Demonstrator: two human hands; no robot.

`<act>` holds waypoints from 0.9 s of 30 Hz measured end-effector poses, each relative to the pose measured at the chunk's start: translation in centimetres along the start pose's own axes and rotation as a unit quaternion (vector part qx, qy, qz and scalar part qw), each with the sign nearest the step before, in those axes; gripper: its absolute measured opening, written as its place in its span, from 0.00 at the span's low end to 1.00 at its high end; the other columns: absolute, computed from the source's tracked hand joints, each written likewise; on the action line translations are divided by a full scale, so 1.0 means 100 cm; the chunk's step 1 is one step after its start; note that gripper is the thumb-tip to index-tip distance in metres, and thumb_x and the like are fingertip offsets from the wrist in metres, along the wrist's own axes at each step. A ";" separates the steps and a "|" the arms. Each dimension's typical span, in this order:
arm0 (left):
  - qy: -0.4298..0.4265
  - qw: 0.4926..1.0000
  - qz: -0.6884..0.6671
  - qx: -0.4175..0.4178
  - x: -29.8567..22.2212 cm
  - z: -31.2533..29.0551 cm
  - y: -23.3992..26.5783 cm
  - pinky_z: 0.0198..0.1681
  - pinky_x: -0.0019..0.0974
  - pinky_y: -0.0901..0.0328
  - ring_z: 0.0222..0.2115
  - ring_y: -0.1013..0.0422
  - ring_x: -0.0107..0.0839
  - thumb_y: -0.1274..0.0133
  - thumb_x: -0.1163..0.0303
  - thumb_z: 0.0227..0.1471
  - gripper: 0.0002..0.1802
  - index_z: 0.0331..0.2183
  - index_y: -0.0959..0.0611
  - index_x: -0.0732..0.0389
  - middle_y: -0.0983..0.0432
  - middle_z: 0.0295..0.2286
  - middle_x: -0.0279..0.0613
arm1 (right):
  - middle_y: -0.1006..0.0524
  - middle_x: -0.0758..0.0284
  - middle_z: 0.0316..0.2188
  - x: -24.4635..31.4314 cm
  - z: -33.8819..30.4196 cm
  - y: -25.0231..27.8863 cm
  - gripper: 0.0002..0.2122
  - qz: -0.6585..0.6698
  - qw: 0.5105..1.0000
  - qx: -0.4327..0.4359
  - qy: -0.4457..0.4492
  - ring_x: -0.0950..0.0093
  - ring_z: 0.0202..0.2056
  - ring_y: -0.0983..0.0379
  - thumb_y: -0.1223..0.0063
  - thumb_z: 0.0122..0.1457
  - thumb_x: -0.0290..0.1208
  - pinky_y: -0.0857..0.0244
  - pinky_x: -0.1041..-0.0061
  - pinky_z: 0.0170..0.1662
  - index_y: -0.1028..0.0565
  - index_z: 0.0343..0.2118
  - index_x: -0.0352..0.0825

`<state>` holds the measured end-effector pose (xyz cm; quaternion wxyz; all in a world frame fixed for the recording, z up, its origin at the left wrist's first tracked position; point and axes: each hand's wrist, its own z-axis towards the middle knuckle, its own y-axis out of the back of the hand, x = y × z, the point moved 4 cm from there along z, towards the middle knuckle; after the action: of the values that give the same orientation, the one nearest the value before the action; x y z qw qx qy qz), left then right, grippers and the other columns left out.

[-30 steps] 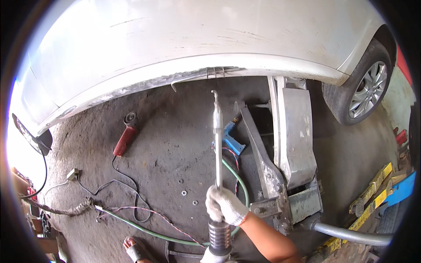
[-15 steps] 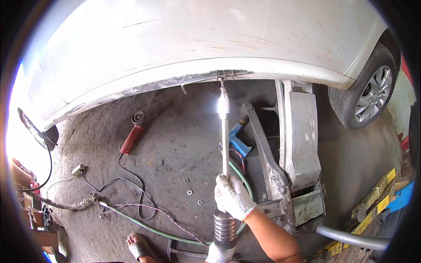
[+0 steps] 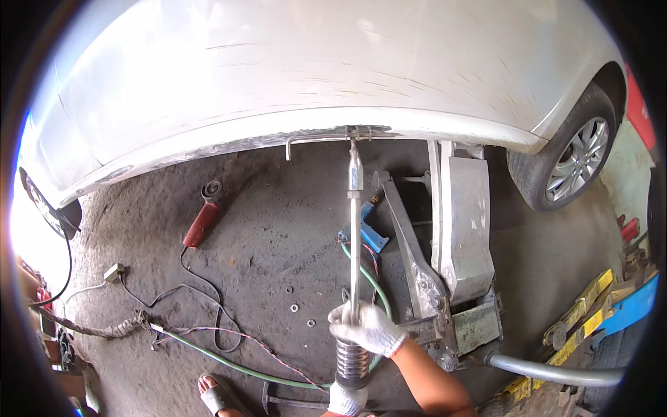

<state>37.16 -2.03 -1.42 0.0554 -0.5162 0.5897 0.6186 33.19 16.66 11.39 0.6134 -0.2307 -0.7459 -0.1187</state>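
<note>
A slide hammer (image 3: 355, 250) runs straight from the car's lower sill (image 3: 208, 142) back toward me. Its front end meets a bent metal rod (image 3: 313, 137), which lies along the sill at some small metal loops. My right hand (image 3: 368, 328), in a white knit glove, is closed around the shaft just ahead of the ribbed metal cylinder (image 3: 352, 361). Behind that cylinder my left hand (image 3: 347, 399), gloved too, grips the rear end. Its fingers are partly hidden by the cylinder and the picture's lower edge.
A red angle grinder (image 3: 202, 224) and a blue gun-shaped tool (image 3: 374, 238) lie on the floor, with cables and a green hose (image 3: 236, 363). Several nuts or washers lie nearby. A metal lift arm (image 3: 467, 229) stands right of the slide hammer. A hammer (image 3: 299, 402) lies near my foot.
The view has shifted, so the car sits slightly lower in the picture. My right hand has turned a little on the shaft, its fingers now reaching further left. The left hand still holds the rear end.
</note>
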 end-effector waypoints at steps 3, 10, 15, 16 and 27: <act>-0.067 0.997 -0.037 -0.031 0.017 0.008 -0.026 0.42 0.47 0.29 0.39 0.23 0.50 0.44 0.51 0.54 0.20 0.40 0.16 0.57 0.19 0.35 0.49 | 0.21 0.68 0.34 -0.008 -0.016 -0.005 0.15 -0.026 1.000 0.011 -0.012 0.79 0.36 0.25 0.30 0.47 0.22 0.29 0.79 0.42 0.29 0.31 0.35; -0.147 0.986 -0.079 0.005 -0.001 0.033 0.005 0.42 0.47 0.30 0.36 0.24 0.51 0.47 0.56 0.56 0.14 0.36 0.17 0.55 0.20 0.33 0.50 | 0.20 0.68 0.30 -0.010 -0.016 -0.007 0.16 -0.087 0.996 -0.008 0.023 0.79 0.33 0.23 0.29 0.44 0.30 0.29 0.78 0.40 0.25 0.33 0.34; -0.163 0.986 -0.002 -0.034 0.009 0.026 -0.012 0.36 0.48 0.29 0.29 0.24 0.51 0.46 0.56 0.55 0.12 0.31 0.17 0.54 0.21 0.26 0.47 | 0.20 0.68 0.31 -0.005 -0.007 0.001 0.20 -0.057 0.998 -0.013 0.027 0.78 0.34 0.23 0.30 0.45 0.27 0.27 0.77 0.41 0.27 0.41 0.33; -0.148 0.988 0.021 -0.029 0.012 0.029 -0.007 0.35 0.48 0.29 0.28 0.24 0.50 0.46 0.56 0.55 0.13 0.30 0.17 0.54 0.20 0.26 0.46 | 0.21 0.68 0.32 0.011 0.007 0.000 0.22 -0.078 0.997 0.006 0.023 0.78 0.35 0.23 0.31 0.46 0.24 0.27 0.76 0.42 0.28 0.43 0.33; -0.094 0.991 -0.007 0.092 0.027 0.027 -0.006 0.36 0.48 0.29 0.33 0.22 0.47 0.49 0.53 0.57 0.17 0.38 0.17 0.55 0.18 0.31 0.45 | 0.21 0.67 0.24 -0.015 -0.011 -0.014 0.12 -0.161 0.975 -0.073 0.135 0.75 0.27 0.22 0.35 0.49 0.30 0.28 0.74 0.33 0.24 0.35 0.34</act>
<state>34.77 -1.23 -4.34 0.1623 -0.4524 0.6325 0.6074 33.64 14.65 10.27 0.6626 -0.1331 -0.6733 -0.2998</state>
